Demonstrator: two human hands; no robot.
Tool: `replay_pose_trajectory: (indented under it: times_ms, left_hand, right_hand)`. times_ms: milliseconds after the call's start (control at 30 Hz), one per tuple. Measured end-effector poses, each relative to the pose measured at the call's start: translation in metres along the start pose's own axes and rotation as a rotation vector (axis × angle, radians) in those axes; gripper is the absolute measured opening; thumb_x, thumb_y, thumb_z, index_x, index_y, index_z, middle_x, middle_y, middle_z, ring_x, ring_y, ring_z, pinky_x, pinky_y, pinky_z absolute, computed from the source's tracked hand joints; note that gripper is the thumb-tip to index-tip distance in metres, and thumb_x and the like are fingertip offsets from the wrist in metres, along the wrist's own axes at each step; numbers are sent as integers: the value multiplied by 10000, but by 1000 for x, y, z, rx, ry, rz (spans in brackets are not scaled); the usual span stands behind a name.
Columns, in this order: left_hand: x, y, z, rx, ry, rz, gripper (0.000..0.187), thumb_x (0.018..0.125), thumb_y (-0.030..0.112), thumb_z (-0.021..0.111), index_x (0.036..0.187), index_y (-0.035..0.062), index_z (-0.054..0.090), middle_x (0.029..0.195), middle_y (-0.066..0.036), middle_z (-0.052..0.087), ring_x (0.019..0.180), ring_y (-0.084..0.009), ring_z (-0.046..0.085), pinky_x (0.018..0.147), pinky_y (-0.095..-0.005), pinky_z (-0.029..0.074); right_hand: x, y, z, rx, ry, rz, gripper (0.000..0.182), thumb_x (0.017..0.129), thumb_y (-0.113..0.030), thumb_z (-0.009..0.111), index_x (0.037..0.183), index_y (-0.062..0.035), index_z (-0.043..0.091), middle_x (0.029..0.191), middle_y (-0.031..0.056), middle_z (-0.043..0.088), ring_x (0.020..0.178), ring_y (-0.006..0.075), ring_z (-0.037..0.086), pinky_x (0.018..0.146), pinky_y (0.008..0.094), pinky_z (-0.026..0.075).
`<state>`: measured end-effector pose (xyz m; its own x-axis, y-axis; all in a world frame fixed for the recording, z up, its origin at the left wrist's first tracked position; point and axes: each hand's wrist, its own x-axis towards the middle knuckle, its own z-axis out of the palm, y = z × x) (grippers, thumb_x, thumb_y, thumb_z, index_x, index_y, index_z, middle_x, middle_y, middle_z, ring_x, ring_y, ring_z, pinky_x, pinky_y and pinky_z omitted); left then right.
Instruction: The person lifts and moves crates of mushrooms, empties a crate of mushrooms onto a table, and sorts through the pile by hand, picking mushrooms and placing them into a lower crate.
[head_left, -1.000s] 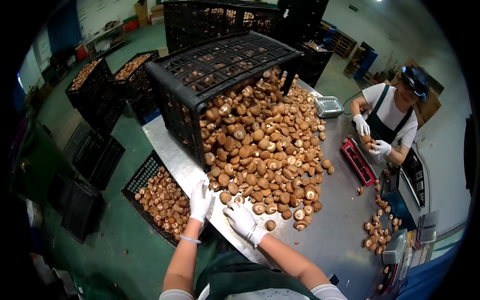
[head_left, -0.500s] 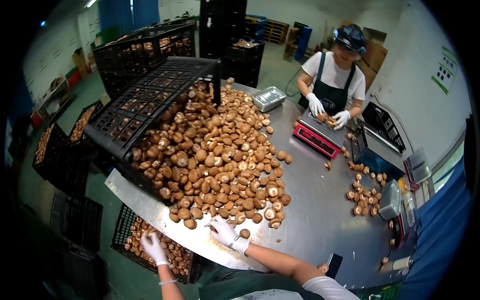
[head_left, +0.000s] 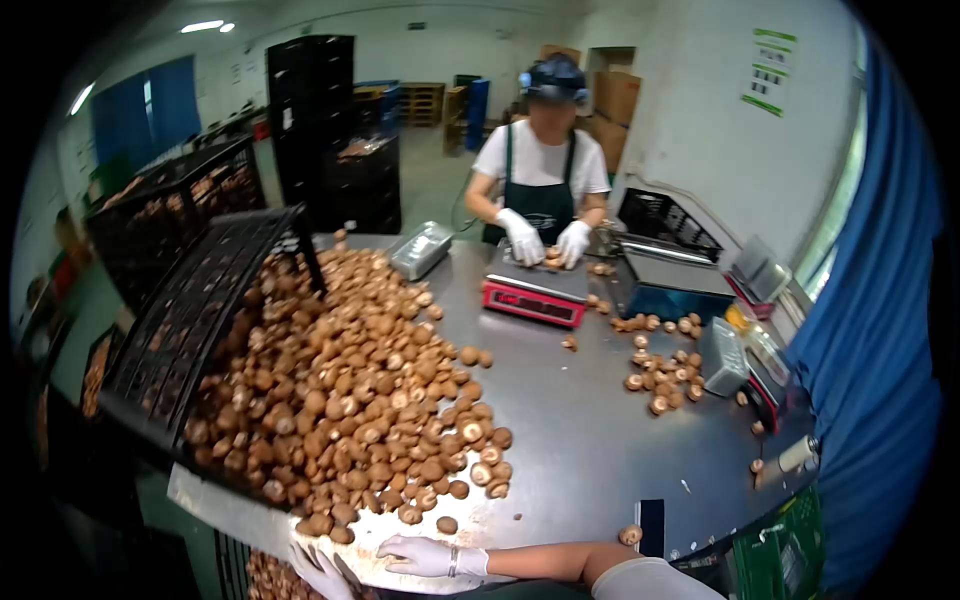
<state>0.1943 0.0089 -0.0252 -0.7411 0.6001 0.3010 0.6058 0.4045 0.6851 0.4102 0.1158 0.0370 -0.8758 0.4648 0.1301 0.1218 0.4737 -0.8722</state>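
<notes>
A big heap of brown mushrooms point(head_left: 350, 390) spreads over the metal table point(head_left: 560, 440), spilling from a tipped black crate point(head_left: 190, 330). My right hand point(head_left: 425, 556), in a white glove, lies low over the tabletop near the heap's front edge, its fingers stretched to the left with nothing visible in them. Beside it, at the table's edge, is my gloved left hand point(head_left: 322, 574), fingers apart and slightly blurred, with no mushroom showing in it. Below that edge stands a crate of mushrooms point(head_left: 272, 578), partly hidden by my left hand.
Across the table a co-worker's gloved hands point(head_left: 545, 240) handle mushrooms on a red scale point(head_left: 535, 300). A wrapped tray pack point(head_left: 420, 250) lies by the heap. More mushrooms point(head_left: 665, 380) lie at right, near another pack point(head_left: 724, 356). A dark flat object point(head_left: 650, 527) sits at the front edge.
The view has swung up and to the right. My left hand has come from above the lower crate to the table's edge, close to my right hand, which stays by the heap's front.
</notes>
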Motion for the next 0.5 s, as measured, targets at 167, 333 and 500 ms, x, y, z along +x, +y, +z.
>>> replay_pose_trajectory:
  times_ms: [167,333,500]
  left_hand:
    - [-4,44,32,-4,-52,-22,590,934,242,499,1409,-32,280,1462,-233,281,1364,-368,240,1127,-443,171]
    - [7,55,49,-28,-29,-49,601,925,248,509,1411,-22,281,1478,-233,236,1383,-373,186,1131,-446,164]
    - [6,52,52,-73,-63,34,626,907,239,503,1415,-32,259,1490,-255,174,1380,-393,183,1128,-452,166]
  right_hand:
    - [-25,15,-40,-115,216,129,323,921,-258,531,1186,-72,542,1135,134,568,1018,292,572,912,351,457]
    - [-46,31,-88,-572,415,273,510,892,-373,551,1322,-120,448,1323,184,430,1190,366,452,991,461,397]
    - [-39,52,-119,-838,452,549,745,804,-524,616,1427,-232,331,1452,182,294,1346,438,230,1013,626,269]
